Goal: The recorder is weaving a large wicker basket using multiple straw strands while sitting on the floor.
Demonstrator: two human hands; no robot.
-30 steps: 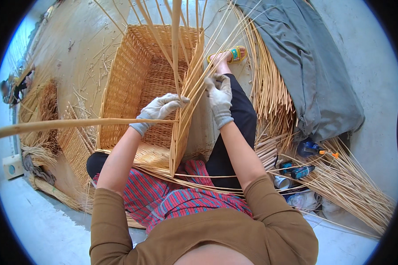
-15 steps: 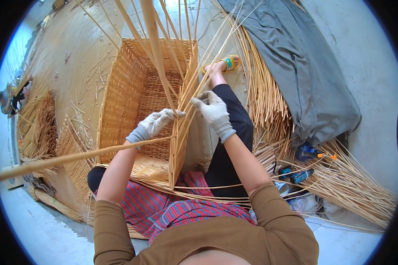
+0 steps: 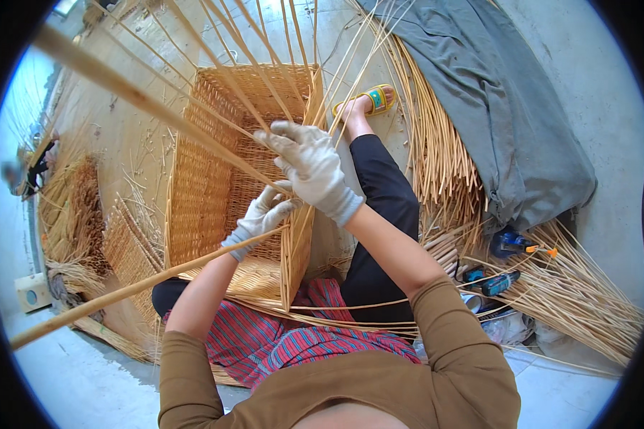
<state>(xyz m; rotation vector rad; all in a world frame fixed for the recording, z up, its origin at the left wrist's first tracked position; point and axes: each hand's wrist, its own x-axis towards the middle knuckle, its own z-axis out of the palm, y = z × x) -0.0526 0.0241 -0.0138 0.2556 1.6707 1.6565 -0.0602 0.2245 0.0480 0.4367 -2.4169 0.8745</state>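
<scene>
A deep rectangular wicker basket (image 3: 200, 179) stands before me, with upright rods rising from its rim. My left hand (image 3: 259, 214), in a white knit glove, is closed at the right rim, its fingers around the base of a thick wicker rod (image 3: 172, 121) that slants up to the left. Just above it, my gloved right hand (image 3: 311, 168) reaches across the rim with fingers stretched and apart. Its fingertips are close to the rods over the basket; whether they touch one is unclear. Another rod (image 3: 150, 279) sticks out leftward from the rim, below my left hand.
At the right lie a bundle of wicker rods (image 3: 440, 154) under a grey cloth (image 3: 501, 107), more loose rods (image 3: 572, 293), a teal-and-black power tool (image 3: 499, 283) and a blue bottle with an orange nozzle (image 3: 508, 244). Woven panels (image 3: 132, 250) and straw bundles (image 3: 71, 207) lie left.
My right hand has moved left across the rim, above my left hand. The thick rod has swung from near upright to leaning left. My left hand stays at the rim.
</scene>
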